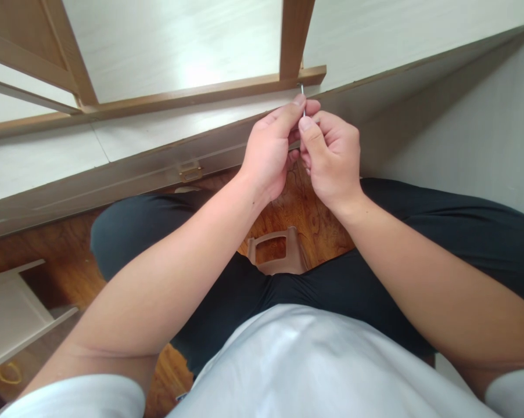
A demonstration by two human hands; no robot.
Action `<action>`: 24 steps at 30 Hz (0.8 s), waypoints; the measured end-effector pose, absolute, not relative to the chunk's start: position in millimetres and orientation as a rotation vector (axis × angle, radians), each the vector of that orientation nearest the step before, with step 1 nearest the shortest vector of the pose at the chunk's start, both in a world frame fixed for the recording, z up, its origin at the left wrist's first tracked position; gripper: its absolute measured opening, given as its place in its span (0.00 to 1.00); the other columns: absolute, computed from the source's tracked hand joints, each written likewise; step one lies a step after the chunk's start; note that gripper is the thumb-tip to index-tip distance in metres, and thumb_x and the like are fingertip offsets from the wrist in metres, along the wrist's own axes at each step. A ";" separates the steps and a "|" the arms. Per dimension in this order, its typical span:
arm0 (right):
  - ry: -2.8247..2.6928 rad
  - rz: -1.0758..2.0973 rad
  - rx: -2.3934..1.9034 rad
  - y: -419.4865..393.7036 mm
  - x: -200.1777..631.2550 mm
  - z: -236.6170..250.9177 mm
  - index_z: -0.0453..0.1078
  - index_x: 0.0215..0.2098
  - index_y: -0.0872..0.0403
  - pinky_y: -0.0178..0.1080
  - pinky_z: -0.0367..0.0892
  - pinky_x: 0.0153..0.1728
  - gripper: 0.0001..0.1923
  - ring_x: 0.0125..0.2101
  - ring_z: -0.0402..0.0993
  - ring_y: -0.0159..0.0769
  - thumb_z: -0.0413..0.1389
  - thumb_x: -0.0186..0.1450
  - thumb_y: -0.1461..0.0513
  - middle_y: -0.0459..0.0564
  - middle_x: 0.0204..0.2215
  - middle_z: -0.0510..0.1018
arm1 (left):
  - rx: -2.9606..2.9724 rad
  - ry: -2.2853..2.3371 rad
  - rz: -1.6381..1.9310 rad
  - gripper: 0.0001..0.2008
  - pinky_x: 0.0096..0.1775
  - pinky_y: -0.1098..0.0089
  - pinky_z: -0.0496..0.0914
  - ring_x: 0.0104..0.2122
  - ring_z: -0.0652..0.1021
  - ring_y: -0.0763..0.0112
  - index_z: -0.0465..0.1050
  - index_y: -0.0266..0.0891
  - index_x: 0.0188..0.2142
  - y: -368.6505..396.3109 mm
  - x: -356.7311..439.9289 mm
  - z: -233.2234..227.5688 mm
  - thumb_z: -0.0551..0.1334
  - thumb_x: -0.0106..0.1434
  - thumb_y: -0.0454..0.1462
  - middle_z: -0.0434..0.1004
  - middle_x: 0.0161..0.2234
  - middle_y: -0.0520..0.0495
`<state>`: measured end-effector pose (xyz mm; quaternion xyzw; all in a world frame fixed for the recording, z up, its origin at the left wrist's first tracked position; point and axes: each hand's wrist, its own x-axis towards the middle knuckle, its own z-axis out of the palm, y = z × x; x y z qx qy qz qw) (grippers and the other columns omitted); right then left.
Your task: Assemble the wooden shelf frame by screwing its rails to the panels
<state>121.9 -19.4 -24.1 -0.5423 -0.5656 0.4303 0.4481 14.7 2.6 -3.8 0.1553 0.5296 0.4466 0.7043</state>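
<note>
A thin metal rod [302,90], which looks like a hex key shaft, meets the front edge of the wooden frame [192,93] near its right end. My left hand [268,145] pinches the rod between thumb and fingers, close to the frame. Just behind it, my right hand [334,154] is closed on the rod's near end, thumb on top. Whatever part of the rod lies inside the right fingers is hidden. An upright wooden bar [295,40] joins the frame's rail beside the rod's tip.
The frame lies on a pale tabletop [183,46], whose front edge runs just beyond my hands. A metal drawer pull [190,171] is below that edge. Between my legs is a plastic stool [279,249]; a pale panel [9,313] stands at lower left.
</note>
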 end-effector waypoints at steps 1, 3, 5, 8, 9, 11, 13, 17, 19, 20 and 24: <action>-1.373 1.078 -1.327 -19.4 121.1 -23.4 0.59 0.26 0.50 0.34 0.67 0.31 0.28 0.27 0.70 0.30 0.51 0.76 0.42 0.42 0.22 0.67 | 0.344 1.161 1.003 0.14 0.34 0.72 0.68 0.39 0.81 0.67 0.79 0.38 0.38 2.4 14.3 -4.0 0.68 0.70 0.47 0.79 0.37 0.47; -1.333 1.108 -1.303 -19.5 120.2 -22.0 0.61 0.26 0.50 0.33 0.66 0.29 0.27 0.27 0.69 0.30 0.52 0.76 0.43 0.42 0.23 0.66 | 0.357 1.129 1.024 0.15 0.31 0.74 0.64 0.33 0.78 0.72 0.79 0.37 0.36 1.9 13.4 -4.0 0.68 0.70 0.47 0.76 0.33 0.49; -1.309 1.136 -1.300 -19.9 120.1 -20.8 0.62 0.27 0.51 0.33 0.64 0.28 0.27 0.26 0.68 0.30 0.53 0.76 0.43 0.42 0.23 0.67 | 0.369 1.110 1.034 0.15 0.29 0.74 0.62 0.29 0.75 0.74 0.79 0.37 0.35 1.3 12.4 -3.7 0.69 0.69 0.47 0.75 0.30 0.50; -1.305 1.157 -1.322 -20.6 121.1 -19.8 0.64 0.28 0.51 0.34 0.61 0.27 0.26 0.25 0.66 0.31 0.53 0.76 0.44 0.42 0.22 0.67 | 0.354 1.076 1.041 0.14 0.29 0.74 0.64 0.27 0.73 0.75 0.80 0.37 0.34 0.9 10.9 -3.3 0.72 0.65 0.46 0.75 0.28 0.51; -1.311 1.162 -1.331 -20.8 121.5 -19.6 0.64 0.28 0.51 0.35 0.59 0.26 0.25 0.25 0.65 0.31 0.52 0.77 0.45 0.43 0.22 0.67 | 0.346 1.062 1.041 0.14 0.29 0.74 0.65 0.27 0.73 0.75 0.80 0.37 0.33 1.0 10.4 -3.1 0.73 0.64 0.46 0.75 0.27 0.50; -1.330 1.160 -1.352 -21.0 122.0 -19.1 0.64 0.27 0.51 0.35 0.57 0.26 0.24 0.24 0.64 0.31 0.52 0.77 0.47 0.42 0.22 0.67 | 0.327 1.052 1.038 0.15 0.29 0.74 0.65 0.26 0.72 0.75 0.80 0.37 0.32 1.4 9.5 -2.7 0.74 0.62 0.46 0.75 0.26 0.51; -1.370 1.148 -1.373 -21.3 122.0 -18.3 0.63 0.27 0.51 0.36 0.56 0.27 0.23 0.24 0.62 0.31 0.51 0.78 0.49 0.42 0.21 0.67 | 0.305 1.053 1.035 0.16 0.30 0.73 0.66 0.26 0.72 0.75 0.80 0.36 0.31 1.4 8.6 -2.5 0.76 0.58 0.47 0.75 0.26 0.51; -1.455 1.109 -1.429 -22.4 120.9 -17.4 0.63 0.27 0.51 0.37 0.55 0.28 0.22 0.22 0.60 0.31 0.50 0.78 0.52 0.41 0.21 0.66 | 0.259 1.051 1.047 0.18 0.32 0.73 0.68 0.29 0.74 0.74 0.81 0.35 0.33 -0.4 7.6 -3.3 0.78 0.54 0.48 0.77 0.29 0.49; -1.470 1.103 -1.438 -22.9 120.1 -17.9 0.63 0.28 0.51 0.37 0.55 0.28 0.21 0.23 0.61 0.31 0.50 0.78 0.53 0.41 0.21 0.66 | 0.237 1.055 1.060 0.20 0.32 0.74 0.67 0.29 0.74 0.75 0.82 0.35 0.33 -1.8 7.6 -3.7 0.79 0.51 0.48 0.77 0.29 0.49; -1.473 1.102 -1.440 -22.9 119.8 -18.3 0.63 0.28 0.51 0.37 0.55 0.29 0.21 0.23 0.61 0.31 0.50 0.78 0.53 0.41 0.22 0.66 | 0.229 1.058 1.066 0.21 0.31 0.74 0.66 0.29 0.73 0.75 0.82 0.34 0.34 -2.4 7.7 -3.7 0.79 0.50 0.48 0.77 0.29 0.49; -1.486 1.096 -1.449 -22.4 119.3 -18.6 0.64 0.29 0.50 0.37 0.56 0.29 0.20 0.24 0.62 0.32 0.50 0.78 0.53 0.41 0.22 0.68 | 0.222 1.066 1.080 0.22 0.31 0.74 0.66 0.29 0.73 0.75 0.82 0.34 0.34 -4.4 7.9 -2.8 0.80 0.49 0.49 0.76 0.29 0.50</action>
